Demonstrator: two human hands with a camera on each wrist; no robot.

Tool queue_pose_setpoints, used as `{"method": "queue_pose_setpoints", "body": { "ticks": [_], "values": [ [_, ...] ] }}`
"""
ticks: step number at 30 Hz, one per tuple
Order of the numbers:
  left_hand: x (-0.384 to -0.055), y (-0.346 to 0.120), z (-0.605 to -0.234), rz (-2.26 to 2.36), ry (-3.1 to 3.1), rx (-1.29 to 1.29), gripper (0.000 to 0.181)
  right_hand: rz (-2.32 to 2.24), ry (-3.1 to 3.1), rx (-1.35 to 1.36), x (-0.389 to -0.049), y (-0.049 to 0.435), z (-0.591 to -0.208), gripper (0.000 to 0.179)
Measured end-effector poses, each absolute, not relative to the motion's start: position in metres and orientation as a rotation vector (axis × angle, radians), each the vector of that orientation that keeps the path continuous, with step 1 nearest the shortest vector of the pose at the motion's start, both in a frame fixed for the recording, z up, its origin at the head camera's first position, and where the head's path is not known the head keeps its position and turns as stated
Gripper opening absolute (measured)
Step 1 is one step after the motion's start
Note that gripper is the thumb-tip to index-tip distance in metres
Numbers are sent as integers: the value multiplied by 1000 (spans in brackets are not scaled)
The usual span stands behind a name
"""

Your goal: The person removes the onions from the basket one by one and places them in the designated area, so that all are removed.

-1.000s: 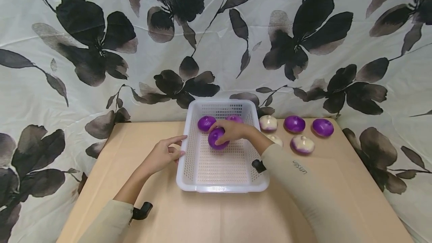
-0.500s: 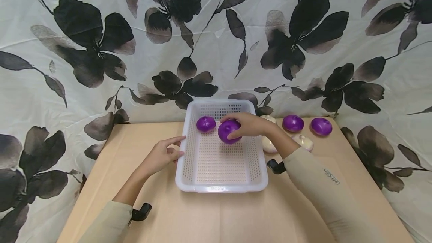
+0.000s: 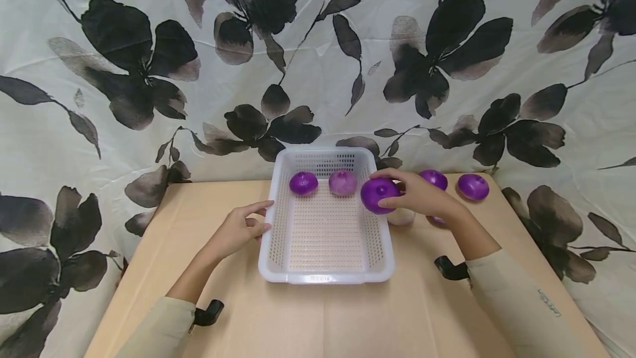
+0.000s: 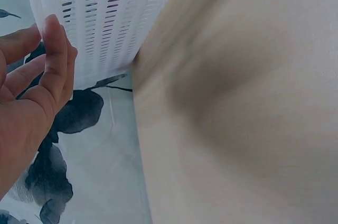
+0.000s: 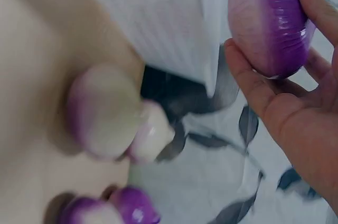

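We hold one purple onion in the right hand, the thumb and fingers clamped on its sides. The onion is located at the right rim of the white perforated basket, overlapping that rim in the head view; the right wrist view shows a gap between onion and basket. We place the left hand at the left rim, its fingertips touching the basket, thumb and index finger apart. The two hands are well apart.

Inside the basket, near the far wall, we see a deep purple onion at left and a paler purple onion at right, not touching. On the table, right of the basket, we find pale onions, partly hidden in the head view, and two purple onions farther right.
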State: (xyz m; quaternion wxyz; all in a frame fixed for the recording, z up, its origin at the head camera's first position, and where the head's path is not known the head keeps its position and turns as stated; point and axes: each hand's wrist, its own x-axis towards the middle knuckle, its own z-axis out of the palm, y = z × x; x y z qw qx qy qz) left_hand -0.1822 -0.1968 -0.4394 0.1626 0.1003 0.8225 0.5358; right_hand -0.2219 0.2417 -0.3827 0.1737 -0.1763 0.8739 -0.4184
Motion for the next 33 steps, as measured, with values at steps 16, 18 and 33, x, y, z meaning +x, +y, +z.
{"method": "queue_pose_setpoints", "body": {
  "ticks": [16,18,33],
  "values": [
    [-178,-200,-442,1530,2339,279,60,-1353,2676,-261,-196,371,-409,62],
    [-177,-200,-442,1527,2339,283,60,-1332,2682,-196,-192,387,-411,63],
    [-182,-196,-437,1504,2361,288,60,-1108,2650,76,-187,455,-452,83]
  ]
}}
